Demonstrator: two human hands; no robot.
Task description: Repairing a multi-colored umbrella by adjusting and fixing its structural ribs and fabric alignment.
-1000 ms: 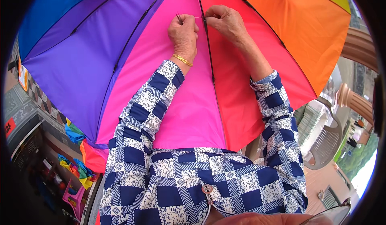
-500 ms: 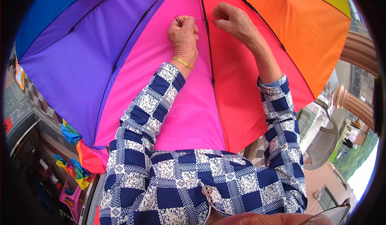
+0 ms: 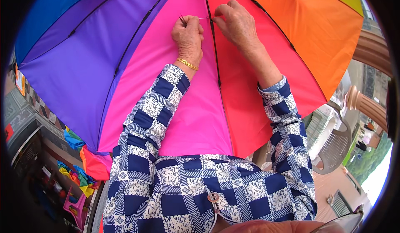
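Outdoors, along the right edge of the frame, we see a perforated grey plastic chair (image 3: pixel 335 147) and turned wooden posts (image 3: pixel 366 104), while scraps of bright cloth (image 3: pixel 79 179) lie heaped at the lower left. Filling most of the upper frame is the open rainbow umbrella canopy (image 3: pixel 125 66), its smooth, faintly glossy fabric cut in wedge-shaped panels of blue, purple, pink, red, orange and yellow, with thin dark ribs running along the seams.

Our left hand (image 3: pixel 188 35), a gold bracelet (image 3: pixel 187 64) at its wrist, sits on the pink panel at the upper middle, fingers curled shut, pinching a thin dark needle-like tool (image 3: pixel 182 19) whose tip sticks up past the knuckles. A fine pale thread (image 3: pixel 204 18) runs from it across to the central rib (image 3: pixel 213 45). Our right hand (image 3: pixel 234 22) rests on the red panel just beside that rib, fingers bent and pressed to the fabric by the seam; whether they pinch the thread itself we cannot tell. Both sleeves (image 3: pixel 146 120) are a blue and white checked weave.

Against the frame a second ago, the hands keep the same places at the rib, the thread now shows drawn taut between them, and the umbrella sits slightly lower and to the left.
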